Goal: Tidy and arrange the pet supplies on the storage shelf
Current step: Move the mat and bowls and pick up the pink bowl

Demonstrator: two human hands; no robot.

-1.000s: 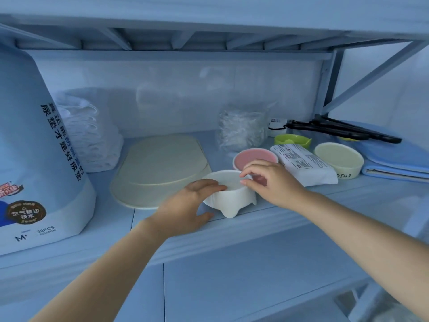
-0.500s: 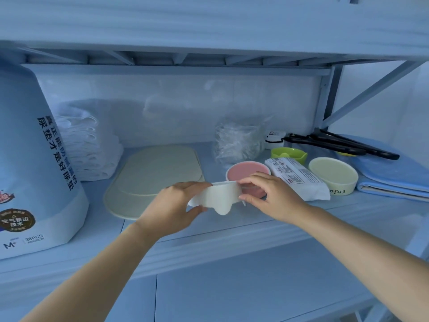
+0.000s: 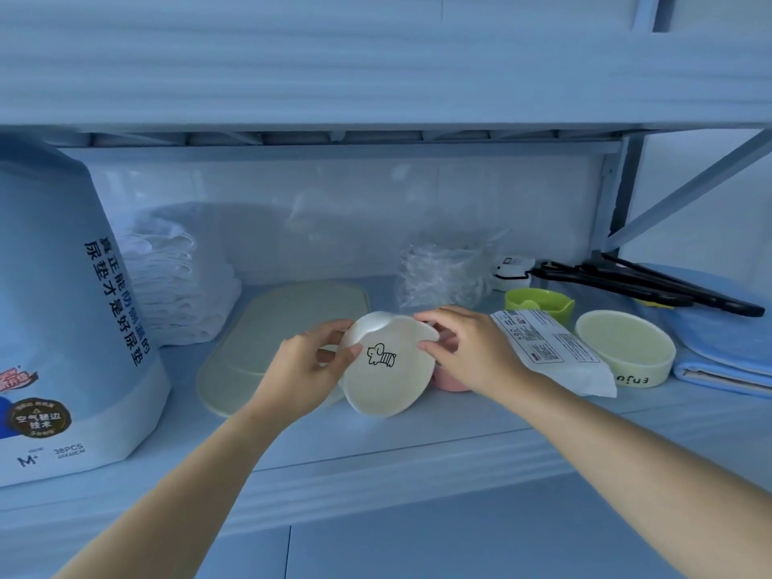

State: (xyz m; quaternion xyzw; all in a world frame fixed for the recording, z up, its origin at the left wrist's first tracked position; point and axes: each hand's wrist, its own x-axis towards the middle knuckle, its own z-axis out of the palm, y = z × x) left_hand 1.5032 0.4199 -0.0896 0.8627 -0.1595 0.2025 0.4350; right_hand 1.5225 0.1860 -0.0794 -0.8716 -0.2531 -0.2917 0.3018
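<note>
A white pet bowl (image 3: 386, 367) with a small black animal drawing is lifted off the shelf (image 3: 417, 436) and tipped so its inside faces me. My left hand (image 3: 303, 369) grips its left rim, thumb on the inner face. My right hand (image 3: 463, 353) pinches the upper right rim. A pink bowl (image 3: 445, 380) sits on the shelf behind, mostly hidden by the white bowl and my right hand. A pale green feeding mat (image 3: 275, 332) lies flat to the left.
A big bag of pet pads (image 3: 62, 311) stands at the left, folded white pads (image 3: 179, 286) behind it. To the right lie a wipes pack (image 3: 551, 353), a cream bowl (image 3: 624, 346), a green bowl (image 3: 539, 302), a crumpled clear bag (image 3: 443, 273), black tongs (image 3: 647, 282) and a folded blue towel (image 3: 727, 348).
Both hands have lifted the white bowl from the shelf's front edge and tipped it up, so its inside with the drawing now faces me. The camera has tilted downward.
</note>
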